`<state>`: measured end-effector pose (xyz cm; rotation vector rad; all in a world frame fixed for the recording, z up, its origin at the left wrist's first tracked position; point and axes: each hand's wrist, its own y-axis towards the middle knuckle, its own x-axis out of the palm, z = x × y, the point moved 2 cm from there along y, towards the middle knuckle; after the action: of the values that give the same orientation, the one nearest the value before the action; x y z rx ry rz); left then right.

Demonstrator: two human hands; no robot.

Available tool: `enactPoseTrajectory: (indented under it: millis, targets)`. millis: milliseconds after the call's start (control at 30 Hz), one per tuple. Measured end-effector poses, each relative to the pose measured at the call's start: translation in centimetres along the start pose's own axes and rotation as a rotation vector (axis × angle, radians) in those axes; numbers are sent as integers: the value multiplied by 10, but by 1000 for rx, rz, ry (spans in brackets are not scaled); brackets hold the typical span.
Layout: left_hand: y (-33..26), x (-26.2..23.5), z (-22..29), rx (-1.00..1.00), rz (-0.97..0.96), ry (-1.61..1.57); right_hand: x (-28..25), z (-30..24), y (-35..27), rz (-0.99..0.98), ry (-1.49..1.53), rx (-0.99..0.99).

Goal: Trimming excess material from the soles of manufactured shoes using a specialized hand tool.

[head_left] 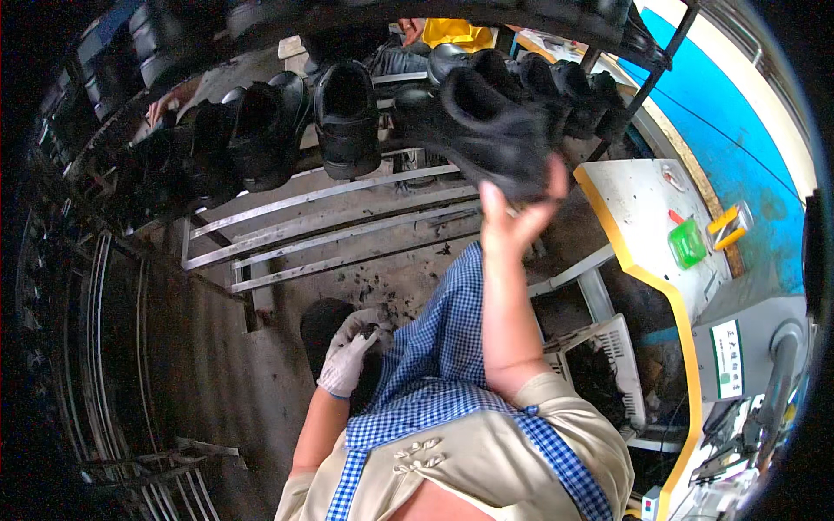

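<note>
My bare right hand [519, 213] reaches up and grips a black shoe [499, 130] by its heel end, thumb on one side and fingers on the other. The hand and shoe are slightly blurred. The shoe is tilted, its opening upward, level with the other black shoes on the rack. Beside it on the rack stands a single black shoe [347, 117], heel toward me. My left hand [347, 347], in a white glove, stays low near my knee with its fingers curled around something small and dark that I cannot make out.
More black shoes [265, 135] line the rack, and a higher shelf crosses the top. Metal rails [339, 217] run below it. On the right is a white worktable [647, 195] with a yellow edge and a green container [688, 243]. A white crate [621, 360] sits underneath.
</note>
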<state>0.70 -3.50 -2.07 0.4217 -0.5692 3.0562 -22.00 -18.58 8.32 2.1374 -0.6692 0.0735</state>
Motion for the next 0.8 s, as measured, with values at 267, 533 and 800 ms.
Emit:
enactPoseTrajectory:
  millis: [267, 533, 800]
  targets:
    - [-2, 13, 44, 564, 61, 99, -63, -71, -10, -327, 63, 246]
    - [23, 38, 70, 232, -198, -45, -28, -30, -73, -915, 16, 426]
    - [7, 36, 63, 429, -206, 83, -16, -41, -61, -941, 51, 293]
